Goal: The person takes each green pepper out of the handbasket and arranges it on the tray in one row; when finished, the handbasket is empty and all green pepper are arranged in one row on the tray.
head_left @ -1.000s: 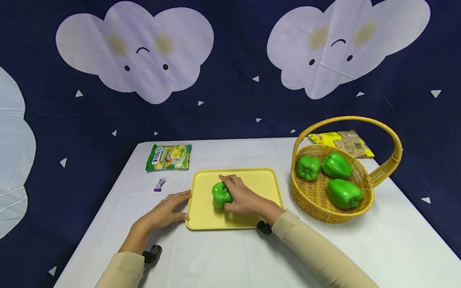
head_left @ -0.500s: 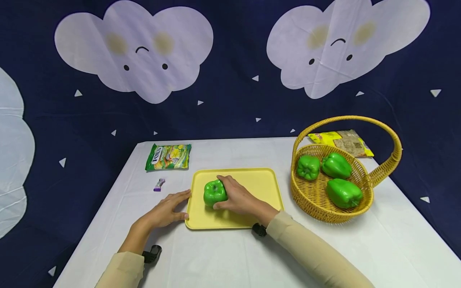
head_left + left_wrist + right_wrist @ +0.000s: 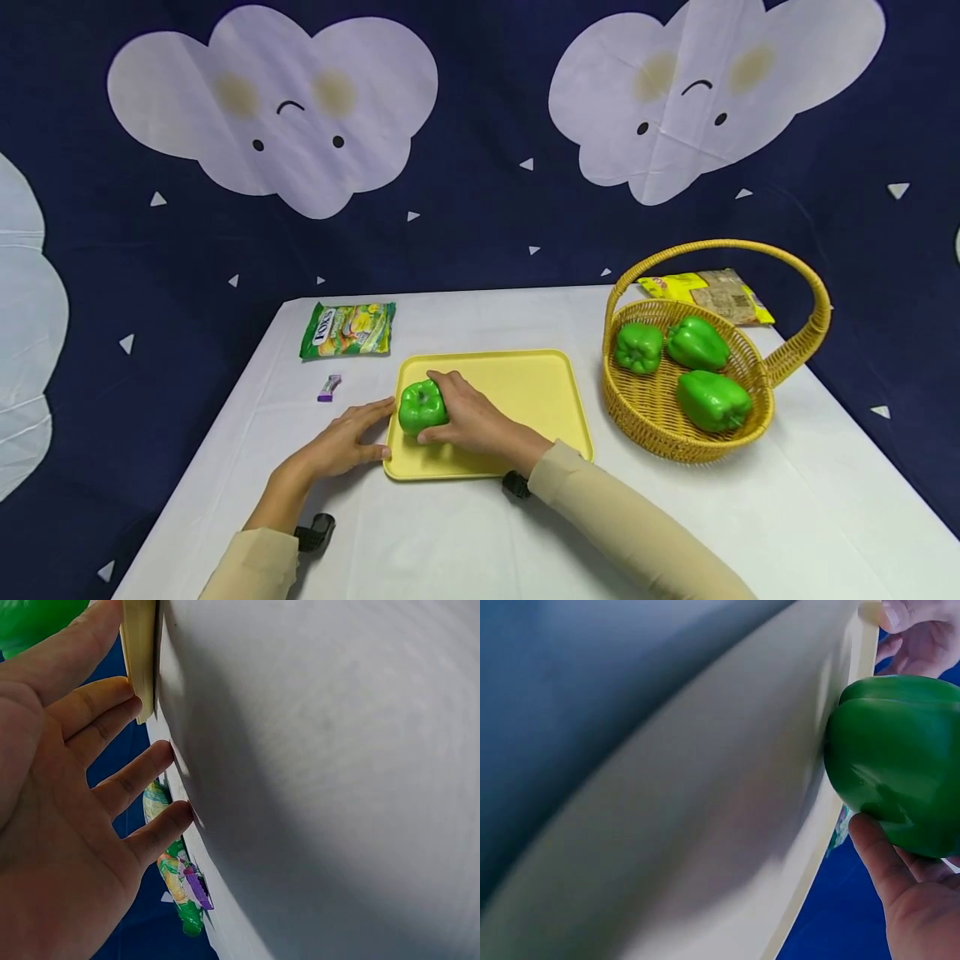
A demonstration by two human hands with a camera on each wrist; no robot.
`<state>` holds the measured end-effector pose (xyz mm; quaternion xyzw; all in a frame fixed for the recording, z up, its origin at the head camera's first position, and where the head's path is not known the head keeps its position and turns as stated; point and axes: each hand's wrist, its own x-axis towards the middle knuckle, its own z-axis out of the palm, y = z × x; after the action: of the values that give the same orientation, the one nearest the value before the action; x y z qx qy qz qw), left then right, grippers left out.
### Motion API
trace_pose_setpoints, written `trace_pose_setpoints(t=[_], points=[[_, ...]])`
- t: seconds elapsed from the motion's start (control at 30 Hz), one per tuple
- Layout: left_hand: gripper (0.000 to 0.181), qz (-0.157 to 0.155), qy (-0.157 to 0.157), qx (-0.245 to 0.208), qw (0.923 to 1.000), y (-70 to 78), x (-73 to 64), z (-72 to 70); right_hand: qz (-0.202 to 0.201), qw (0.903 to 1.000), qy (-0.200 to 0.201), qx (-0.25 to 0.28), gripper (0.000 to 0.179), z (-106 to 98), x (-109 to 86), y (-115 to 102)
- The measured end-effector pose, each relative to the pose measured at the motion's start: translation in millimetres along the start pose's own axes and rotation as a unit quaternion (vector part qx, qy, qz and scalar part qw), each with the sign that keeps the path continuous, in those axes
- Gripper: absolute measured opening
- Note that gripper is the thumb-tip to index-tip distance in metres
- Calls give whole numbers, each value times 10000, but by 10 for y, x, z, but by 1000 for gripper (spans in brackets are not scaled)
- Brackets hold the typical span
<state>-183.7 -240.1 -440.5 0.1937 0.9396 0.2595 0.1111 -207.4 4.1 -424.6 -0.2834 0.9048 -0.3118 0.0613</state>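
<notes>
A green bell pepper [image 3: 422, 408] is at the left end of the yellow tray [image 3: 517, 408]. My right hand [image 3: 476, 421] grips it from the right, thumb on the near side and fingers on the far side. In the right wrist view the pepper [image 3: 896, 765] appears against the tray, with fingers [image 3: 881, 859] around its side. At the tray's left edge my left hand [image 3: 341, 442] rests with fingers spread, fingertips and thumb touching the rim. The left wrist view shows the left hand's [image 3: 82, 787] fingers extended, holding nothing.
A wicker basket [image 3: 637, 429] with three green peppers [image 3: 712, 400] stands right of the tray, its handle arching up. Behind it lies a yellow packet [image 3: 712, 296]. A green candy bag [image 3: 348, 329] and a small purple-wrapped candy [image 3: 329, 387] lie at the left on the white tablecloth [image 3: 420, 542].
My right hand has moved left along the tray with the bell pepper, from near the middle to the left end. The left hand has stayed at the tray's edge.
</notes>
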Motion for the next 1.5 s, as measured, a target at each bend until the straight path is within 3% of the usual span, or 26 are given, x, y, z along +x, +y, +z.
trace_pose_setpoints(t=[0.27,1.03,1.5], points=[[74,96,47,-26,9999,0,-2,-9,-104,9998,57,-145,93,70,55,-87],[72,-27,79,16,10000,29,-39,-22,-56,9994,101,-331,92,158,147,-193],[70,-142,55,2,9999,37,-16,-23,6,9996,69,-271,107,72,112,-124]])
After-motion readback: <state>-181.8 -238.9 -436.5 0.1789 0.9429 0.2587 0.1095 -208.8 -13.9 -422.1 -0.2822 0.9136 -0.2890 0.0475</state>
